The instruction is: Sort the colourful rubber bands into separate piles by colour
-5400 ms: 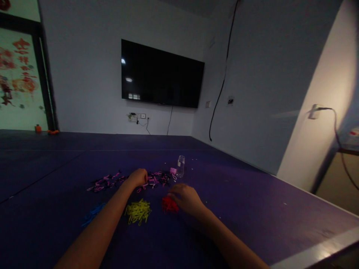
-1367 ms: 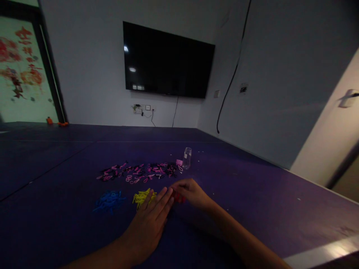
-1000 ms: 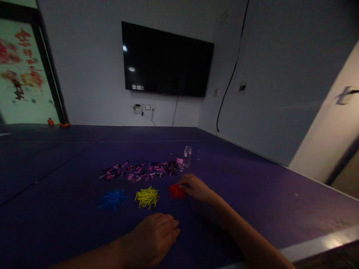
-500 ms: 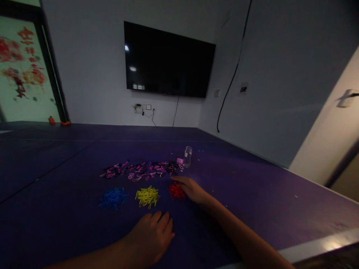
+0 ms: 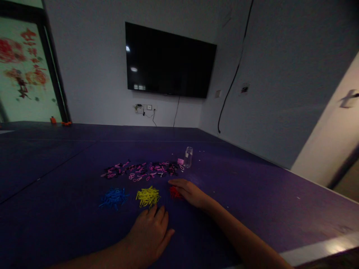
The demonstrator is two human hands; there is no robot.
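My right hand rests over the pile of red rubber bands, its fingers stretched out and partly hiding the pile. Just in front of the pile of yellow rubber bands is my left hand, palm down, thumb apart from the fingers. Its fingertips are at the near edge of the yellow pile; I cannot tell whether they touch it. To the left lies a pile of blue rubber bands. Behind these piles, pink and black bands are scattered in a wide strip.
A clear jar stands upright behind the bands, with a small pink piece beside it. Everything lies on a purple surface. A television hangs on the far wall, and a black cable runs down the right wall.
My left hand has moved forward to the yellow pile, its thumb spreading away from the fingers. My right hand has shifted slightly left and covers more of the red pile.
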